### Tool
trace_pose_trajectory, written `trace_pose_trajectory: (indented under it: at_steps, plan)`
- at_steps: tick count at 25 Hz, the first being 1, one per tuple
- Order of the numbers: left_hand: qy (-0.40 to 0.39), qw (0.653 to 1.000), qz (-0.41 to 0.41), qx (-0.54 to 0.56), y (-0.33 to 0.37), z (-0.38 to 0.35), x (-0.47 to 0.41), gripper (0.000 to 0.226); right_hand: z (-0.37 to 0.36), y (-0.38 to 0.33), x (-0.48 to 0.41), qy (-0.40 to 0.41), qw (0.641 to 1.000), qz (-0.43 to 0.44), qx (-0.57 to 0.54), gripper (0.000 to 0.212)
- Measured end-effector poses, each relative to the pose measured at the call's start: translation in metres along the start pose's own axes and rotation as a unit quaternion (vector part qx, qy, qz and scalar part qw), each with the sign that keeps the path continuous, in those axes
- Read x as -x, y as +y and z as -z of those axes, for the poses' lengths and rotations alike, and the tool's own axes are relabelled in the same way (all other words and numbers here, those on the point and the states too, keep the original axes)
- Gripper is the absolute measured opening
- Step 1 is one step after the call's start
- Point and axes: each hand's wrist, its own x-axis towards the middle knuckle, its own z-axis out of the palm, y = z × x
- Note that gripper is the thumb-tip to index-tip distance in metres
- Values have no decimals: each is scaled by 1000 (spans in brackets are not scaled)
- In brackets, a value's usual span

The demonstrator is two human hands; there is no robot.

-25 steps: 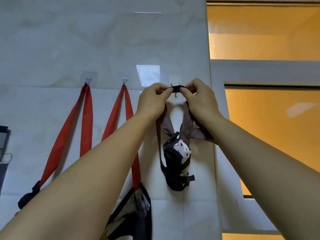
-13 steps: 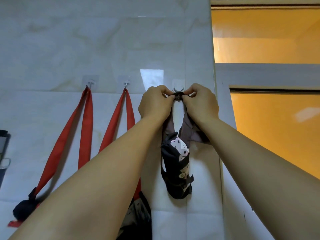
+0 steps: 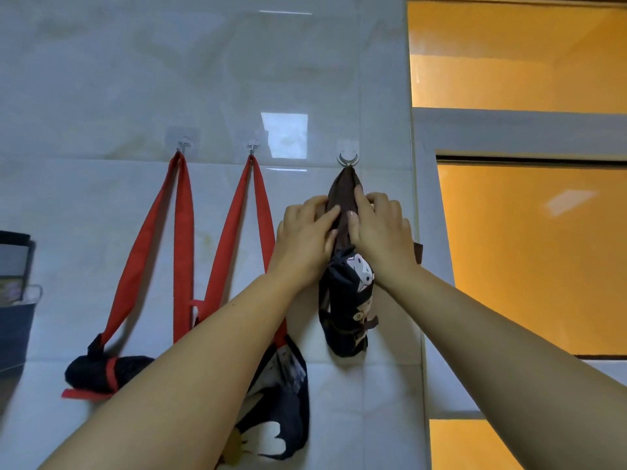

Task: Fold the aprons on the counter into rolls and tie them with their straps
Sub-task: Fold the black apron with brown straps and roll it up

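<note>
where: dark rolled fabric apron with cartoon face (image 3: 349, 310) hangs below crescent-shaped metal wall hook (image 3: 346, 158) by its brown fabric strap (image 3: 342, 193) | grip: left hand (image 3: 307, 234), right hand (image 3: 381, 228) both pinch strap just under hook | handling: likely light, soft, floppy; take the strap.

Marble-tiled wall (image 3: 108, 79), orange window (image 3: 529, 259), dark basket (image 3: 15, 322)

On the tiled wall (image 3: 101, 79), three hooks (image 3: 347, 158) each hold an apron (image 3: 346, 317) hung by its strap (image 3: 341, 193).
</note>
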Motion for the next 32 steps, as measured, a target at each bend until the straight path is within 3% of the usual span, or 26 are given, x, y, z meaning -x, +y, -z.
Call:
trace_pose_trajectory:
  at_steps: [3,5,6,9,11,14,16,17,18,19,21,22,24,26,29,32]
  plan:
    - [-65,993,39,88,3,21,18,39,13,2,24,-12,999,-12,-43,46]
    - [-68,974,116,181,12,37,34,30,19,3,48,30,989,-45,-140,41]
    - [-66,951,176,245,23,48,44,36,23,1,62,57,977,-74,-193,38]
    - [-172,804,350,449,59,79,67,66,33,-9,103,87,954,-141,-248,27]
    - [-241,736,358,521,70,86,78,56,33,-16,123,43,955,-145,-255,28]
    - [-183,643,396,630,65,81,90,39,31,-21,144,-63,955,-140,-252,35]
    - [-129,629,414,645,59,76,99,29,32,-23,154,-113,972,-107,-174,41]
    - [-103,650,418,626,55,74,103,27,31,-24,157,-130,981,-80,-117,46]
    - [-79,692,414,585,51,70,108,28,30,-25,160,-142,986,-55,-63,51]
    - [-55,761,401,506,46,69,112,33,27,-28,163,-157,987,-37,-22,55]
    - [-51,922,306,233,37,65,122,48,15,-30,170,-176,983,-6,51,62]
    - [-78,962,239,105,35,58,127,60,8,-30,174,-174,981,14,83,67]
    - [-140,978,157,-7,35,49,134,77,0,-31,179,-175,976,29,126,78]
    - [-182,966,182,2,44,49,136,80,-1,-29,182,-184,975,32,124,77]
    - [-144,967,208,-1,52,58,135,81,11,-24,189,-179,981,49,57,65]
    - [-58,992,76,-77,78,67,126,66,34,-6,201,-175,982,71,18,60]
